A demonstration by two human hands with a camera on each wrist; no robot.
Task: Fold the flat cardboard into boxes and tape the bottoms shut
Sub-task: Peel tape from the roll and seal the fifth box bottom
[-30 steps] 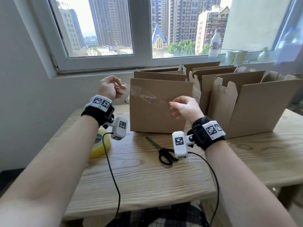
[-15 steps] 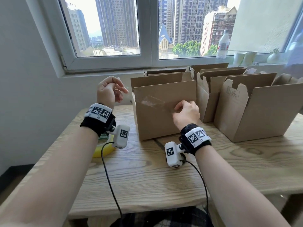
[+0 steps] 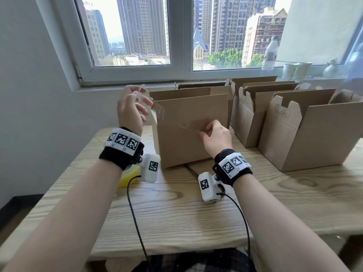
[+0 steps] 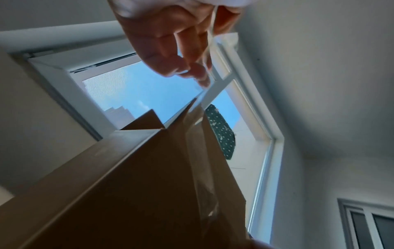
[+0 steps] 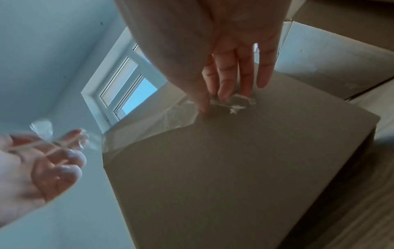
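A brown cardboard box (image 3: 186, 148) stands upright on the wooden table (image 3: 176, 213), one broad face towards me. A strip of clear tape (image 3: 174, 119) runs slantwise across that face from the box's upper left corner. My left hand (image 3: 135, 103) is raised beside that corner and pinches the strip's upper end, the other fingers spread. My right hand (image 3: 213, 134) pinches the lower end against the middle of the face. In the right wrist view its fingertips (image 5: 221, 96) sit on the crumpled tape end (image 5: 236, 101). In the left wrist view the tape (image 4: 204, 168) runs down the box edge (image 4: 132, 176).
A yellow tape roll (image 3: 126, 176) lies under my left wrist. Scissors (image 3: 191, 169) lie before the box, mostly hidden by my right wrist. Several folded open boxes (image 3: 314, 138) stand to the right and behind. A bottle (image 3: 270, 54) and cups (image 3: 295, 70) are on the window sill.
My right hand has carried its tape end down onto the box face. My left hand has moved right to the box's upper left corner, its fingers spreading. The view has drawn closer.
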